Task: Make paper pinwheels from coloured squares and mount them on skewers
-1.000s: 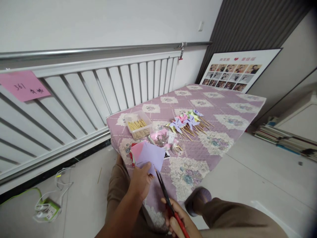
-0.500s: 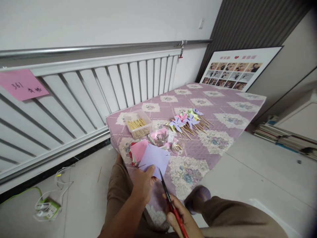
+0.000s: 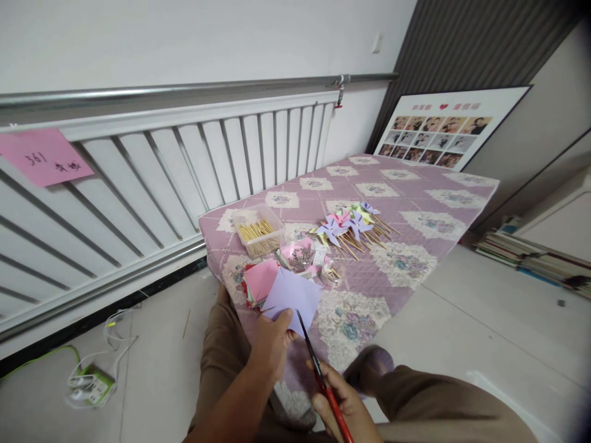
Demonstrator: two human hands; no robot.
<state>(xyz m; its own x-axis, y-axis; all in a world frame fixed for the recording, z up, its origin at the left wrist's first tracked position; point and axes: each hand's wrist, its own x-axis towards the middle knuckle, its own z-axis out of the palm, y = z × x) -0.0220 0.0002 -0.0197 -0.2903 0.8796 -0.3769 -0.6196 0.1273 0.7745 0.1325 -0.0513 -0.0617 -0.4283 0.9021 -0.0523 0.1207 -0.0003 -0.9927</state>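
Slightly rightward, the lilac paper square (image 3: 295,298) is shifted over the bed (image 3: 415,203), pinched by the left hand (image 3: 273,342); red-handled scissors (image 3: 322,381), gripped by the right hand (image 3: 345,411), are brought closer to its edge.

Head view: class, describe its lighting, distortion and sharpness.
Head view: soft, even light with faint shadows; wide-angle lens bends the white slatted radiator and darkens the right corners; the left hand holding the lilac paper square and the red-handled scissors look slightly soft.
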